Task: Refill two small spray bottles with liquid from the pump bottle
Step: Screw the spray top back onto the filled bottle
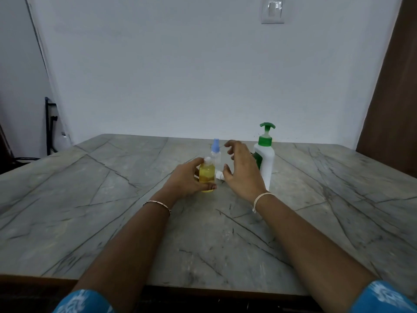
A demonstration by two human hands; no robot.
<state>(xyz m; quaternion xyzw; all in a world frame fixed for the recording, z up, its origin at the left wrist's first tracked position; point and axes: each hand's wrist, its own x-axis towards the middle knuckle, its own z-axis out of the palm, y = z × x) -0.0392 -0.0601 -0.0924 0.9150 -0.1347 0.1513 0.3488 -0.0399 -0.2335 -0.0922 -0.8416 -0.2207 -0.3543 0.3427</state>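
A small clear bottle [207, 175] full of yellow liquid stands uncapped on the marble table [112, 199], and my left hand [185, 179] grips it around the body. Just behind it stands a second small clear spray bottle [216, 154] with a blue spray cap on. A small white cap [219, 175] lies on the table between my hands. My right hand [241, 168] hovers with fingers spread, holding nothing, between the small bottles and the white pump bottle [266, 161] with a green pump head, which stands upright to the right.
The table runs to a white wall at the back. A brown wooden panel [390, 98] stands at the far right and a dark frame [50, 125] at the far left. The table's wooden front edge lies near my elbows.
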